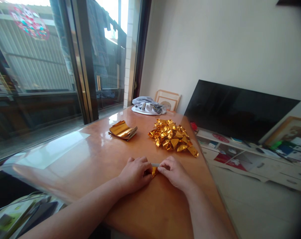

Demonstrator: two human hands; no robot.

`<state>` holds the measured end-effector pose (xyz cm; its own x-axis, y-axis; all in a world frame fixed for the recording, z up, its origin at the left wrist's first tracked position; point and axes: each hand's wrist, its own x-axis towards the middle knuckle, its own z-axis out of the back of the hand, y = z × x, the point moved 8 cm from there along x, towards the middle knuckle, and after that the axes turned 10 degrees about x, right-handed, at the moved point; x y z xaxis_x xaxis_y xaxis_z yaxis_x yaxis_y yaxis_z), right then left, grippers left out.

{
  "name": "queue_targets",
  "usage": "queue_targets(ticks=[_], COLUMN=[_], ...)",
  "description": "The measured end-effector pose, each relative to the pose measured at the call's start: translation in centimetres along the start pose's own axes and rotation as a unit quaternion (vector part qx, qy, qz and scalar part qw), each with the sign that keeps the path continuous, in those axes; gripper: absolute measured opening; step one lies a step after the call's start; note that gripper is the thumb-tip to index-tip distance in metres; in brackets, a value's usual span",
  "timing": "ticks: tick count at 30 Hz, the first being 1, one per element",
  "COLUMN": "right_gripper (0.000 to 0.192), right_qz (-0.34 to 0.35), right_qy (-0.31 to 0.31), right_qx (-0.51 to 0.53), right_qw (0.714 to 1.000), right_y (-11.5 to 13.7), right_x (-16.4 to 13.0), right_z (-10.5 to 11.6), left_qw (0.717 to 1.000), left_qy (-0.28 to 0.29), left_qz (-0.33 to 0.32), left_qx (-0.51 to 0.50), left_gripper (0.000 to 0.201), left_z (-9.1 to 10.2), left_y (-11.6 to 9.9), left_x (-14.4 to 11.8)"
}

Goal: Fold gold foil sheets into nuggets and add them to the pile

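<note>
Both hands [154, 172] pinching gold foil piece [154, 171], table edge [210, 172] just right

the gold foil piece [154, 171] at lower centre of the frame is mostly covered by the left hand [135, 174] and right hand [174, 172]; only a small gold patch and a pale strip show between the fingertips, so its shape cannot be told. both forearms are cut off by the bottom edge. the near end of the table [90, 159] runs out of frame at the bottom. items at the lower left corner are cut by the edge and too blurred to identify. small objects on the white cabinet [252, 159] at right are too small to identify. the right and lower right margin is darkened by vignetting.
</note>
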<state>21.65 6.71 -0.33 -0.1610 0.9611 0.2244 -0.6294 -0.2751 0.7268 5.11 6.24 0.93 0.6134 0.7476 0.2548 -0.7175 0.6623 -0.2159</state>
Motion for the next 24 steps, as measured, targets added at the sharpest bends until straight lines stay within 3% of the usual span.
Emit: queue_targets(ticks=[14,24], right_gripper=[0.018,0.022], right_qz=[0.004,0.014], right_qy=[-0.038,-0.049], right_qx=[-0.033,-0.045], right_qw=[0.999,0.998], right_y=[-0.07,0.51], right_x=[0.41,0.56], right_z=[-0.63,-0.89], left_qw=[0.999,0.999], left_qy=[0.023,0.006], left_qz=[0.001,0.018], left_qx=[-0.028,-0.046], left_gripper=[0.012,0.023], left_z=[0.16,0.44], left_y=[0.01,0.06], left_x=[-0.12,-0.09])
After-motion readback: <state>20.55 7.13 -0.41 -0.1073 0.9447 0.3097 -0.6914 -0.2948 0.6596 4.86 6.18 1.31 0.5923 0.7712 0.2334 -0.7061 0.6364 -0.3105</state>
